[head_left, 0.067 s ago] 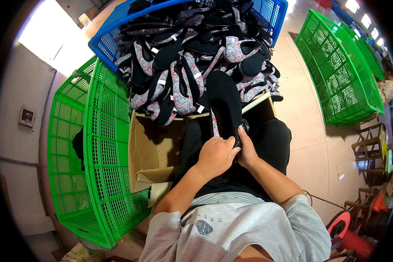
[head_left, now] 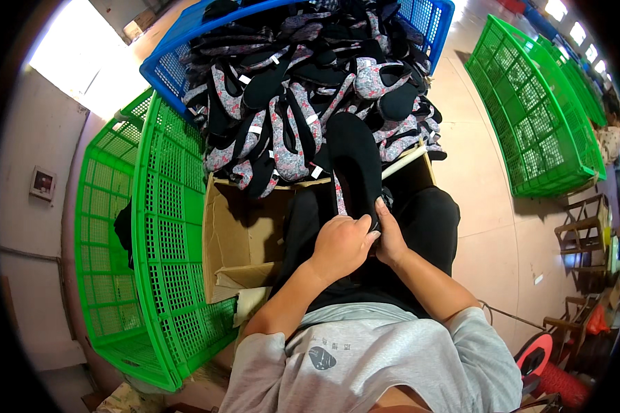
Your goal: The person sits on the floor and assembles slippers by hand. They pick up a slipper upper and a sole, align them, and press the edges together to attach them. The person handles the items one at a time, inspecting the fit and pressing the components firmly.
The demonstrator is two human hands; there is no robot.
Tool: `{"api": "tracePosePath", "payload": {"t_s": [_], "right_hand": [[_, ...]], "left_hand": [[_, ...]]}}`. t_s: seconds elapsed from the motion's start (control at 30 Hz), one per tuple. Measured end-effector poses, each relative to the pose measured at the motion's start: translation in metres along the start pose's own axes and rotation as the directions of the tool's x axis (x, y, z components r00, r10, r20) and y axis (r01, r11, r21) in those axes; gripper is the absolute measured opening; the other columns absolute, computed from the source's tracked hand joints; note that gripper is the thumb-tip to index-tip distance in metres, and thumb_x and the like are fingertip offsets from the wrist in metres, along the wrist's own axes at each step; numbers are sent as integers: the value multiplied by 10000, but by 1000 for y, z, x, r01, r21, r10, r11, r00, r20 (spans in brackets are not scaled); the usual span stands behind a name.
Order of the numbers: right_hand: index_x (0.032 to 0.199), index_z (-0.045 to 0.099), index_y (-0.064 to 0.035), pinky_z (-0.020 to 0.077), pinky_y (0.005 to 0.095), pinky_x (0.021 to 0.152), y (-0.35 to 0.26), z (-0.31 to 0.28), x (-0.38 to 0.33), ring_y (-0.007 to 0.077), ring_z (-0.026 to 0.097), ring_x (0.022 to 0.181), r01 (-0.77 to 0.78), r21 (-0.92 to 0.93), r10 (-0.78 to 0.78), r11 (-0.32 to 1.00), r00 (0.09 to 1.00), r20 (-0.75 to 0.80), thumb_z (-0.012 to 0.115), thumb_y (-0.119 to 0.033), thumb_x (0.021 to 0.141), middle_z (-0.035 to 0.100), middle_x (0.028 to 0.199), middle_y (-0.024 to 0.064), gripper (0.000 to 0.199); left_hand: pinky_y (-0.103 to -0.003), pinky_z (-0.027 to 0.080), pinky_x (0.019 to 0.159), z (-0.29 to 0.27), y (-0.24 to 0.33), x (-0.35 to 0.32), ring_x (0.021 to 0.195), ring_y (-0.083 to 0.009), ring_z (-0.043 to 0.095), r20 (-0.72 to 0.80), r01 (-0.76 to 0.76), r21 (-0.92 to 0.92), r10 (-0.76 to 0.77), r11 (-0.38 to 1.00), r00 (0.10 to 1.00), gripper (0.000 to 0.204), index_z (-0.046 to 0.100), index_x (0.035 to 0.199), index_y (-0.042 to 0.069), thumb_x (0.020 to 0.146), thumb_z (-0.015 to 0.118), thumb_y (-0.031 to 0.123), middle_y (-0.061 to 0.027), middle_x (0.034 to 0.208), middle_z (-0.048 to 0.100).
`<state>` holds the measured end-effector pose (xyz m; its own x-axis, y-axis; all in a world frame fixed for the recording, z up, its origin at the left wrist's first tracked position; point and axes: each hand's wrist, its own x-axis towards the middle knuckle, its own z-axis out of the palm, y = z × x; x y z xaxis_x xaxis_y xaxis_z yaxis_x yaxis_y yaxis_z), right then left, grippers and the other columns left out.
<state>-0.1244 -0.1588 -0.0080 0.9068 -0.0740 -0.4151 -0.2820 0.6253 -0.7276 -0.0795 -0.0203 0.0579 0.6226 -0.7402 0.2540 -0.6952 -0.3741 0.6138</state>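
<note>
Above my lap I hold a black slip-on shoe (head_left: 357, 148), its toe pointing away from me and a strip of floral fabric showing along its left side. My left hand (head_left: 342, 242) is closed over the near end of the shoe, knuckles up. At the same end, my right hand (head_left: 390, 235) grips the right side, thumb lying along the edge. The fingers beneath the shoe are hidden. Just beyond its toe lies a large heap of grey floral and black shoes (head_left: 289, 131), several with white tags.
The heap spills from a blue plastic crate (head_left: 164, 72) above a cardboard box (head_left: 229, 227). Tall green crates (head_left: 155, 275) stand close on my left. Another green crate (head_left: 530, 117) is across the floor at right, near wooden stools (head_left: 585, 230). A red-rimmed wheel (head_left: 534, 354) is at lower right.
</note>
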Motion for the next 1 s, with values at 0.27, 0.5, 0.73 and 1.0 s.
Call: {"api": "tracePosePath", "payload": {"t_s": [0.27,0.5,0.73,1.0], "right_hand": [[985,578,-100,475,266,710,4,1,1,88,560,778,43,147,-42,988,999,-12,502,-425,1016,570,859,-10,335],[1022,587,-84,482,270,747,13,-10,11,95,573,819,46,190,-46,981,999,-5,495,-421,1019,593,912,7,349],[1116,603,-55,540,330,753,-9,12,1,171,649,849,-7,162,18,987,997,-70,459,-465,1015,659,966,79,447],[1137,621,-50,555,355,706,-10,0,6,222,666,791,-49,176,69,983,991,-111,473,-589,960,683,969,118,586]], "left_hand": [[-504,432,638,7,8,-2,691,-393,569,44,36,-25,-35,999,998,274,498,767,23,815,698,205,-182,663,552],[-494,449,665,3,9,-1,718,-390,579,54,7,18,-8,1000,999,284,506,807,22,809,708,222,-180,698,575],[-458,480,775,5,5,-6,867,-376,613,-77,3,14,-2,1000,997,367,575,1011,-23,824,723,257,-198,862,641],[-313,512,814,-11,0,0,882,-219,651,-309,40,-412,-181,911,934,186,641,1037,10,857,677,39,-100,925,661]]}}
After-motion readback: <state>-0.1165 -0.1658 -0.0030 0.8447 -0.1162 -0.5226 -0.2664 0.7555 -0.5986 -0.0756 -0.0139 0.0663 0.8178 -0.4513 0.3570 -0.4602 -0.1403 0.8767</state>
